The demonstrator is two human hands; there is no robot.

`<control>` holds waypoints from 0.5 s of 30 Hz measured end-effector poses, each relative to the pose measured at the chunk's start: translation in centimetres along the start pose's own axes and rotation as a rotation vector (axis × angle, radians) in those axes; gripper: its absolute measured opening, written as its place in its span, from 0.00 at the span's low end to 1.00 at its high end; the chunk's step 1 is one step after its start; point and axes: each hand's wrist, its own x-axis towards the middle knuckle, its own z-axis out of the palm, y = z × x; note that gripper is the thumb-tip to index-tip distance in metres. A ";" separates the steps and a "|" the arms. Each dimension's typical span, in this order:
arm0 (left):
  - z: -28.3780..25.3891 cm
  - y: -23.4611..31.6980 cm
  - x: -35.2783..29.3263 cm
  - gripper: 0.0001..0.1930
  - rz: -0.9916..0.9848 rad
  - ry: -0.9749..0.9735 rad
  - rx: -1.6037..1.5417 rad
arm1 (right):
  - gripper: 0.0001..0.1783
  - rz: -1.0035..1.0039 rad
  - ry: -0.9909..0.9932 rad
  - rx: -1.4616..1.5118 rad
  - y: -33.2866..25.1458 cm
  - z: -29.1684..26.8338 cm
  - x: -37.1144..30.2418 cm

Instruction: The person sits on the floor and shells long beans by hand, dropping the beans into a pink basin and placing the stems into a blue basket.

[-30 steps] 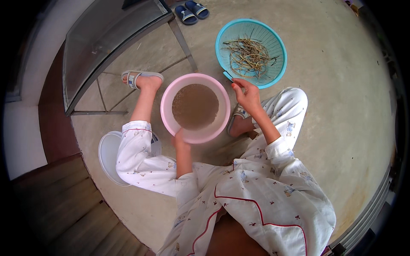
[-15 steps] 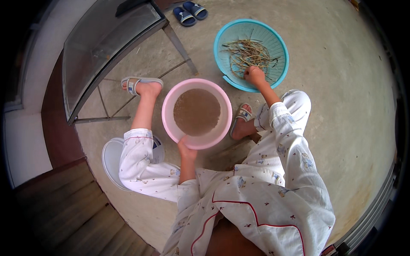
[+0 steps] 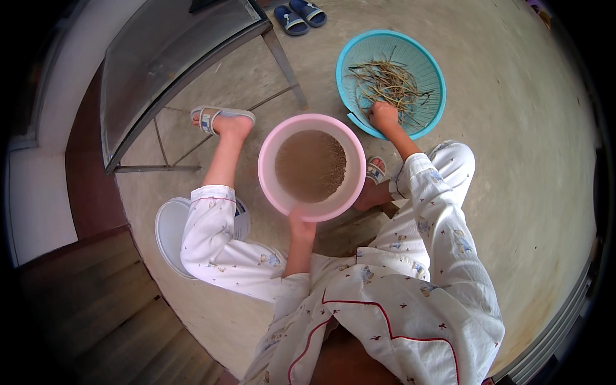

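A pink basin (image 3: 264, 187) sits between my lower legs with murky brown water (image 3: 307, 165) in it. Dark, grainy bits show along the water's right side. My left hand (image 3: 301, 224) is closed on the basin's near rim, its thumb side slightly blurred. Farther away, to the right, lies a turquoise slotted plastic basket (image 3: 432, 69). Thin brown-green stalks (image 3: 389, 80) are heaped loosely inside it. My right hand (image 3: 384, 116) reaches over the basket's near rim, its fingers curled beside the stalks. What those fingers hold, if anything, is hidden.
A metal-framed table with a glassy top (image 3: 173, 64) stands at the left, its leg close to my left foot. A white bucket (image 3: 171, 232) lies beside my left knee. Dark blue slippers (image 3: 300, 17) rest at the back on the concrete floor (image 3: 520, 167).
The whole view has shifted slightly. In the basin, the water has moved left, exposing grainy bits at its right side. My right hand has moved slightly left and nearer within the basket.
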 end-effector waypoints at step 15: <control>12.0 9.4 -5.6 0.26 0.921 0.007 1.173 | 0.04 -0.179 0.365 0.329 -1.6 -16.1 -6.7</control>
